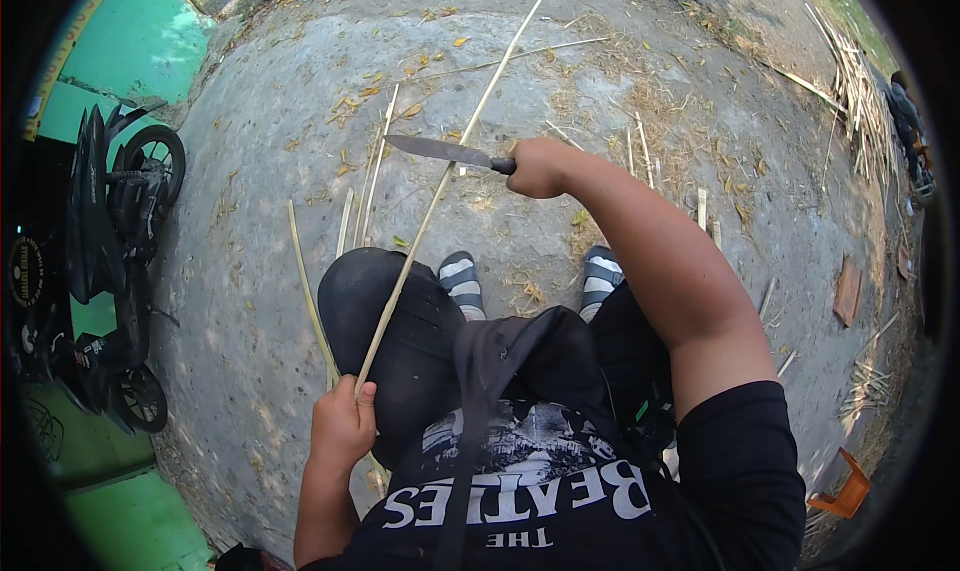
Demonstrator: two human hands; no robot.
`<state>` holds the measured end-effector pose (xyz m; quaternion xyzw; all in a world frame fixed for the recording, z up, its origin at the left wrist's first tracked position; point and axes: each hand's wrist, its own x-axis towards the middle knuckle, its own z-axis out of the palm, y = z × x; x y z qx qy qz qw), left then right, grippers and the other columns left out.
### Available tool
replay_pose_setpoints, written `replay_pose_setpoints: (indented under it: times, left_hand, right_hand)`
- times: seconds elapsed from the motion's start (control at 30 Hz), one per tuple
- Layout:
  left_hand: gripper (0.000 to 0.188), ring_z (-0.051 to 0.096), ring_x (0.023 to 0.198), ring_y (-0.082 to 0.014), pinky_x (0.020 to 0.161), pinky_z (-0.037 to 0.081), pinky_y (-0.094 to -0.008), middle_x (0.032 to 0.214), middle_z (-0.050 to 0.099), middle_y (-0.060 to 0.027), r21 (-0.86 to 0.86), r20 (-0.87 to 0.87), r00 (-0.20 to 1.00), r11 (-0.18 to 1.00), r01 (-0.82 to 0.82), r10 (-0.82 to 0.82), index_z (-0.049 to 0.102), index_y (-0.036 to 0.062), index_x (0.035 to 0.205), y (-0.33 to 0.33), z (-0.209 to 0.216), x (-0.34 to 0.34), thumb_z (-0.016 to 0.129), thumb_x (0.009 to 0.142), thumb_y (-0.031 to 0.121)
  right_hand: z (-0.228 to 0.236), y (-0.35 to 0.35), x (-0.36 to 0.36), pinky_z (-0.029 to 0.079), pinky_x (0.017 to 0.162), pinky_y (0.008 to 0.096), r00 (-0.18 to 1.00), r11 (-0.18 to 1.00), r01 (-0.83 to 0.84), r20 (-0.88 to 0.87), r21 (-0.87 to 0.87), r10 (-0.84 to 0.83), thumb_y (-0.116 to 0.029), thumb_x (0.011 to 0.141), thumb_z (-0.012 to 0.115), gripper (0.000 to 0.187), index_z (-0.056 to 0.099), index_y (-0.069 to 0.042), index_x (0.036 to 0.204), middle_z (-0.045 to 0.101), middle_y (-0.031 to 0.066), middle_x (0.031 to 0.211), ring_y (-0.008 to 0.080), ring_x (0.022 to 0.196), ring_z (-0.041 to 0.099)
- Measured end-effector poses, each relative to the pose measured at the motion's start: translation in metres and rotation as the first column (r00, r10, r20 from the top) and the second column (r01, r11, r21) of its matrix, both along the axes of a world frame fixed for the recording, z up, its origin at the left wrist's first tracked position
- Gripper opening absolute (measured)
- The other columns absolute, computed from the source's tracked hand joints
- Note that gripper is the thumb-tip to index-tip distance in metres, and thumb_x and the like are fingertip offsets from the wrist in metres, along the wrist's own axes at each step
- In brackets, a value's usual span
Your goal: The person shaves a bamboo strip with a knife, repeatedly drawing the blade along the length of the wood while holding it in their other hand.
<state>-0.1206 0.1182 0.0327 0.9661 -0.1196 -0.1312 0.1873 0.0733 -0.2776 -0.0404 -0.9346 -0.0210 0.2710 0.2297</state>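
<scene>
My left hand is closed around the near end of a long, pale bamboo strip. The strip slants up and away to the right, passing over my left knee. In my right hand, closed on its dark handle, is a large knife with a broad grey blade pointing left. The blade crosses the strip beyond my knees and seems to touch it. Beside my left leg another bamboo strip runs down past my left hand; whether that hand also grips it cannot be made out.
Loose strips and dry leaves lie on the concrete ground ahead of me. A heap of split bamboo is at the far right, with a brown block and an orange plastic piece nearer. A motorcycle stands at left.
</scene>
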Motion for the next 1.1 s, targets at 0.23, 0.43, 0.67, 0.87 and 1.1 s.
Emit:
replay_pose_setpoints:
  times: [0.23, 0.43, 0.67, 0.87, 1.1]
  left_hand:
    - [0.034, 0.060, 0.063, -0.0492, 0.055, 0.044, -0.0523, 0.063, 0.058, -0.0247, -0.016, 0.010, 1.000, 1.000, -0.017, 0.017, 0.051, 0.0006, 0.079, 0.005, -0.002, -0.005, 0.058, 0.103, 0.024]
    - [0.036, 0.059, 0.061, -0.0487, 0.054, 0.044, -0.0513, 0.062, 0.057, -0.0241, -0.040, -0.060, 0.998, 0.999, -0.028, 0.026, 0.052, 0.0005, 0.079, 0.000, 0.002, 0.001, 0.057, 0.104, 0.026]
    - [0.038, 0.058, 0.059, -0.0482, 0.053, 0.043, -0.0510, 0.061, 0.056, -0.0234, -0.072, 0.012, 1.000, 0.997, -0.013, 0.013, 0.050, 0.0011, 0.076, 0.006, -0.005, -0.005, 0.056, 0.104, 0.026]
    - [0.038, 0.057, 0.060, -0.0496, 0.053, 0.042, -0.0513, 0.061, 0.054, -0.0246, -0.042, -0.107, 0.993, 0.998, -0.050, 0.046, 0.050, 0.0003, 0.077, 0.005, 0.005, 0.004, 0.057, 0.104, 0.026]
    - [0.038, 0.057, 0.063, -0.0503, 0.054, 0.042, -0.0507, 0.064, 0.056, -0.0257, -0.056, -0.052, 0.999, 0.998, -0.013, 0.010, 0.049, -0.0001, 0.077, 0.005, 0.008, 0.000, 0.057, 0.104, 0.026]
  right_hand:
    - [0.019, 0.028, -0.010, 0.055, 0.083, 0.0481, 0.978, 0.979, -0.202, 0.059, 0.025, 0.200, -0.019, 0.081, 0.059, 0.033, 0.076, -0.001, 0.103, 0.073, 0.0248, 0.100, 0.0401, 0.095, 0.071]
    - [0.006, 0.010, -0.007, 0.055, 0.085, 0.0477, 0.998, 0.997, -0.056, -0.002, 0.048, 0.056, -0.020, 0.082, 0.059, 0.034, 0.075, 0.002, 0.102, 0.073, 0.0251, 0.101, 0.0401, 0.096, 0.071]
    - [0.008, 0.008, 0.001, 0.054, 0.081, 0.0478, 0.996, 0.995, -0.088, 0.033, 0.052, 0.086, -0.018, 0.079, 0.058, 0.032, 0.076, 0.001, 0.098, 0.073, 0.0246, 0.094, 0.0402, 0.091, 0.070]
    - [0.015, 0.011, -0.007, 0.054, 0.085, 0.0480, 0.996, 0.997, -0.059, 0.063, 0.050, 0.056, -0.018, 0.081, 0.057, 0.035, 0.075, 0.000, 0.104, 0.072, 0.0264, 0.101, 0.0405, 0.095, 0.070]
    - [-0.001, -0.015, 0.005, 0.055, 0.080, 0.0468, 0.998, 0.998, 0.055, -0.028, 0.031, -0.054, -0.023, 0.081, 0.061, 0.038, 0.073, 0.002, 0.107, 0.073, 0.0254, 0.098, 0.0398, 0.092, 0.071]
